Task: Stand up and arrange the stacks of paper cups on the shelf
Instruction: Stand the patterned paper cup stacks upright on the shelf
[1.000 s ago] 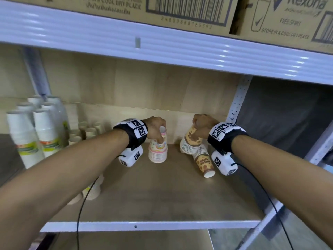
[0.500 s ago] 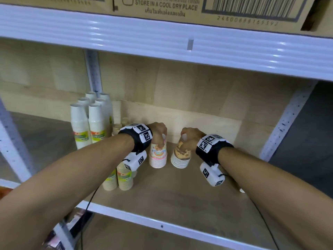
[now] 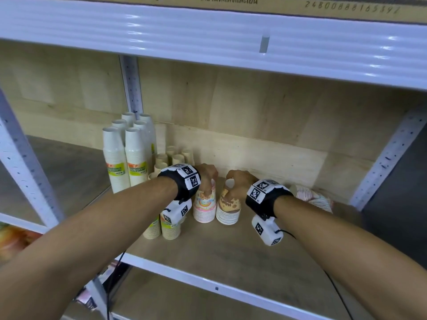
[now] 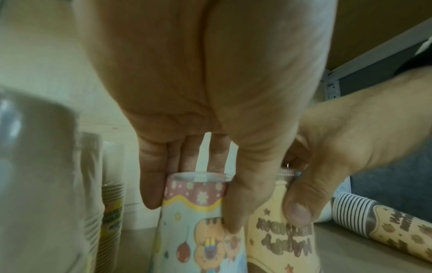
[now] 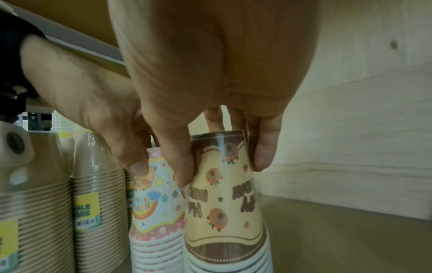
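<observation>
Wooden shelf (image 3: 231, 250) carries all stock. Tall white cup stacks (image 3: 124, 155) stand at its back left. Mid-shelf, pink stack (image 3: 204, 207) and brown stack (image 3: 228, 210) stand upright, touching. Left hand (image 3: 208, 174) pinches the pink stack's top; right hand (image 3: 238, 181) pinches the brown one's. Far right, another stack (image 3: 314, 198) apparently lies toppled; blurred.

Five tall white cup stacks (image 3: 129, 155), two upright patterned stacks (image 3: 216, 207), one lying patterned stack (image 3: 314, 199).
</observation>
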The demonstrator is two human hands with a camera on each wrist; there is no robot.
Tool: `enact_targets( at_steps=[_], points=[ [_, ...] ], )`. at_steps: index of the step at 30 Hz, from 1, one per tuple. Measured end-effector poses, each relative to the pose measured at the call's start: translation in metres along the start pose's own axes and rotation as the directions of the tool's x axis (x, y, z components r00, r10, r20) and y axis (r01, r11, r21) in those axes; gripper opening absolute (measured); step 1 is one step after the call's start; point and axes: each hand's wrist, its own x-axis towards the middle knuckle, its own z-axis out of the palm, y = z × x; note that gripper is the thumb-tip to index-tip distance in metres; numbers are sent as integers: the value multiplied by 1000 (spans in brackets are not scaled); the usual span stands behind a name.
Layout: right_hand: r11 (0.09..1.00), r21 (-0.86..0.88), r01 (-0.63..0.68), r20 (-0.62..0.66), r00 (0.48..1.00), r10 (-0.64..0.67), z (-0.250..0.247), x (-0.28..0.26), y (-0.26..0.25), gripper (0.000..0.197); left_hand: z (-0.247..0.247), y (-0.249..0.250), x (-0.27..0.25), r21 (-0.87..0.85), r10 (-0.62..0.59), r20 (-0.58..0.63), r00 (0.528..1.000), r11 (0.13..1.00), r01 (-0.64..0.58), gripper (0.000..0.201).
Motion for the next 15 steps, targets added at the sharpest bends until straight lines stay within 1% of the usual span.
enact_targets(
  at_steps=[2,3,4,6,8,11,13,14,15],
  points=[
    [1000,6,0,-7,1000,0,2,1,1,54,1,4,1,14,-7,7,1000,1000,7,23],
    [1000,5,2,-8,1000,-2,3,0,1,56,1,6,0,22,-10,2,1000,1000,10,17],
    [1000,5,2,-8,1000,-2,3,0,1,56,0,6,-1,28,-3,1,1000,1000,3,18],
    [1000,14,-3,-2,1000,4,3,-1,3,54,-2,3,0,33,22,22,1000,999,-22,39],
    [1000,29,-10,2,1000,10,3,-2,5,54,-6,2,-1,26,24,20,1000,999,-24,50],
    [1000,18,-21,16,1000,20,0,-5,9,56,-12,3,0,21,26,-5,1000,999,-26,56],
    [999,12,-35,8,999,35,-4,-5,13,54,-17,5,1,23,35,-51,998,999,-34,55],
    [999,19,-48,9,999,48,-6,-6,17,57,-21,7,1,16,36,-66,997,999,-35,55],
    [997,25,-68,15,998,68,-10,-8,21,67,-25,8,1,-2,35,-75,997,999,-36,55]
  ],
)
